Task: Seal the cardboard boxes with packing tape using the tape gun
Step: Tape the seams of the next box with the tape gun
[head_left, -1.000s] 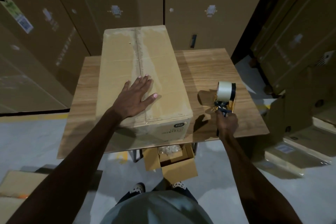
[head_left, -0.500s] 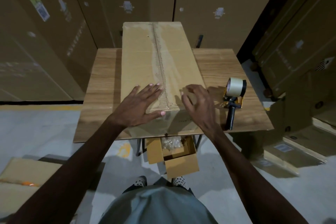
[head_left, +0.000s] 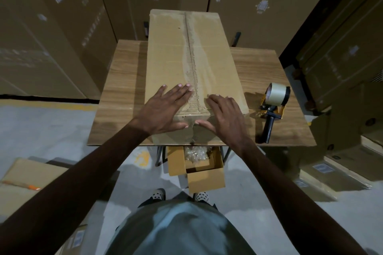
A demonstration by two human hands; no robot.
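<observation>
Cardboard box (head_left: 192, 64) flush with table (head_left: 122, 80) near edge.

Cardboard box (head_left: 176, 62): plain tan, with a paler, glossy streak of clear tape along its centre seam; the table (head_left: 257, 72) under it is light wood grain. Right of the box, tape gun (head_left: 273, 109): yellow-orange frame, black handle, roll of pale translucent tape. Below the table edge, small open carton (head_left: 205, 178) mustard brown; shoes (head_left: 158, 194) white with dark dots.
</observation>
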